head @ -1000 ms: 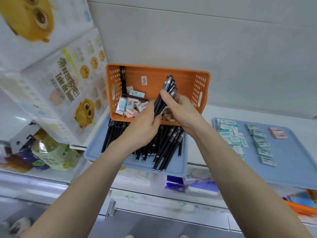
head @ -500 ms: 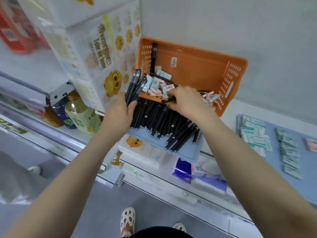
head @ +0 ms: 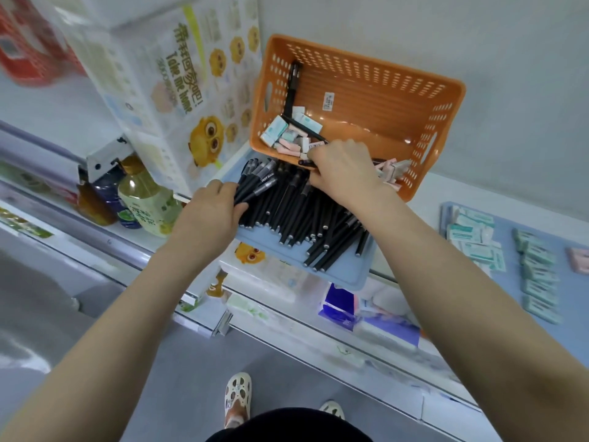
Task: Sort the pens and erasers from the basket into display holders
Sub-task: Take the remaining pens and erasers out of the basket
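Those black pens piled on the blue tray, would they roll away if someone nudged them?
Probably a little: the black pens look round and smooth, so loose ones may roll. The blue tray has a raised rim, which would likely stop them. They seem stiff and light: the left hand holds several at once.

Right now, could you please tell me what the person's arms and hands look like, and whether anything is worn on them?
Both arms are bare as far up as the view shows: neither the left arm nor the right arm has a sleeve. The left hand and right hand are ungloved. No watch, bracelet, ring or marking shows on them.
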`<state>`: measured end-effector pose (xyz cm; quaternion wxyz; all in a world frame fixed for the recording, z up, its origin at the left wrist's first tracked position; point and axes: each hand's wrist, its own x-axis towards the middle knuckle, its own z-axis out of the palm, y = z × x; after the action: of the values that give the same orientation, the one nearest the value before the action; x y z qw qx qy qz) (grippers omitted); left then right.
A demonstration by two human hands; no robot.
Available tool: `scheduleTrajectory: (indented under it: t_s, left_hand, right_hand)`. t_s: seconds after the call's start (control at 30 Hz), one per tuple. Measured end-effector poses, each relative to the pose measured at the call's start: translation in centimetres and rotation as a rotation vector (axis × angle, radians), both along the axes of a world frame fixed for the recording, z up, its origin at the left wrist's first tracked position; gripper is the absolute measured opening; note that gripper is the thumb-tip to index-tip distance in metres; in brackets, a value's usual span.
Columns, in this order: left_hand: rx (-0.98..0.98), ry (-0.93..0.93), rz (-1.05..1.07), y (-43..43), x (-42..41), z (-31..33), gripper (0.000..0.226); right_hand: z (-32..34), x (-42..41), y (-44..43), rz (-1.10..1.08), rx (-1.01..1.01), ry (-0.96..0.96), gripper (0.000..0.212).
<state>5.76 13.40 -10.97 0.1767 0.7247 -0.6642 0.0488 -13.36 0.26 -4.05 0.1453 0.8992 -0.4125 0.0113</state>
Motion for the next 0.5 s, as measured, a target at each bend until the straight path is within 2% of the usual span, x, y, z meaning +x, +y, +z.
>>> scheduleTrajectory:
  t_s: [0.1,0.17,0.23,0.37,0.5]
  left_hand:
    - [0.032,-0.096,0.077,-1.1,-0.7,0.1,0.044]
    - [0.149,-0.161,0.177,-1.8,-2.0,0.5,0.068]
    - [0.165,-0.094,0.229,-2.4,-2.9,0.5,0.082]
    - [0.173,0.068,0.122,-3.8,-3.4,-0.1,0.066]
    - [0.188,0.138,0.204,-4.9,-2.8,-0.3,0.062]
  right_hand:
    - [-0.2,0.0,0.1,-0.002,0.004,-0.023,0.015]
    - [-0.1,-0.1,0.1,-0.006,0.011,-0.044,0.013]
    - [-0.1,-0.2,0.2,-0.011,0.02,-0.061,0.014]
    - [-0.1,-0.2,0.2,-0.012,0.029,-0.092,0.013]
    - [-0.4,-0.4,0.4,-0.017,-0.007,-0.119,0.011]
